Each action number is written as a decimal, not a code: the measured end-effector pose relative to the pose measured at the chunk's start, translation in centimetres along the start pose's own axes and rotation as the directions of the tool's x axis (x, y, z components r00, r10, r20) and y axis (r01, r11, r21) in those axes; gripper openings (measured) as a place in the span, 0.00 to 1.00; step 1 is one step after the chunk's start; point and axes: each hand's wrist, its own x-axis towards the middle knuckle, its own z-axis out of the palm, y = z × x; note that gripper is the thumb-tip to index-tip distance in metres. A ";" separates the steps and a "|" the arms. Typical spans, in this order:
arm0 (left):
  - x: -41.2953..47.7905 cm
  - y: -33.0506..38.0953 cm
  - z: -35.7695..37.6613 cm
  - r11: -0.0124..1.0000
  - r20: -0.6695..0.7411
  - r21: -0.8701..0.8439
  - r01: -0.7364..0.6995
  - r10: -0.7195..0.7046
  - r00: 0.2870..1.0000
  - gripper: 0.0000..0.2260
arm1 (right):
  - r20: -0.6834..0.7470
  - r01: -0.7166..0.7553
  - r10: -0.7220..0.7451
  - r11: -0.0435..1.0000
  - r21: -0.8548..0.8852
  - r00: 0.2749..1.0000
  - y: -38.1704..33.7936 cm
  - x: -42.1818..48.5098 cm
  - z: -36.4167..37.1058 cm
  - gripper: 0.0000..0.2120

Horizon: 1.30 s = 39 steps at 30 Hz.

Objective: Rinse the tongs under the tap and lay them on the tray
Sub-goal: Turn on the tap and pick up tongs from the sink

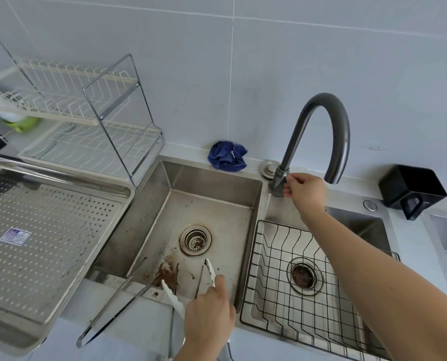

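A person stands at a steel double sink, seen from above, with both bare arms reaching forward. The left hand (209, 312) is closed around a pair of white-tipped tongs (212, 272), index finger stretched along 1 arm, holding them over the near edge of the left basin (217, 188). The 2 white tips are spread apart and point toward the drain (196, 240), beside a patch of brown residue (164, 269) on the basin floor. More metal tongs (113, 306) lie against the basin's near rim, their handles on the counter, one pair angled toward the left. The right hand (304, 187) is curled on the base of the dark curved tap (318, 131), fingers pinched at its handle; no water is visible. Left of the sink sits a perforated steel tray (48, 246) with a small sticker. A black wire basket (308, 290) sits in the right basin. Behind are a dish rack (87, 121), a crumpled blue cloth (227, 155) and a black container (412, 190)
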 end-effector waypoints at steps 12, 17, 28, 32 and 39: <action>-0.5 0.2 -0.1 0.999 0.043 0.025 -0.040 0.038 0.998 0.18 | -0.020 0.019 -0.020 0.997 -0.072 1.000 1.5 0.6 0.3 0.06; 0.0 0.8 -2.0 0.998 0.014 0.014 -0.067 0.067 0.998 0.17 | -0.021 0.005 -0.007 0.998 -0.058 1.000 1.8 0.5 0.4 0.06; 0.7 0.5 -2.9 0.992 -0.079 0.071 -0.104 0.110 0.991 0.16 | -0.005 0.054 -0.055 0.996 -0.070 0.998 2.0 -0.2 0.4 0.11; 0.7 0.7 -4.3 0.981 -0.148 0.104 -0.163 0.178 0.973 0.18 | -0.009 0.053 -0.053 0.998 0.021 0.999 2.1 -0.9 0.2 0.06; 1.9 1.5 -5.3 0.943 -0.297 0.188 -0.276 0.322 0.899 0.16 | 0.047 -0.145 0.139 0.973 0.178 0.989 4.1 -4.4 -1.2 0.06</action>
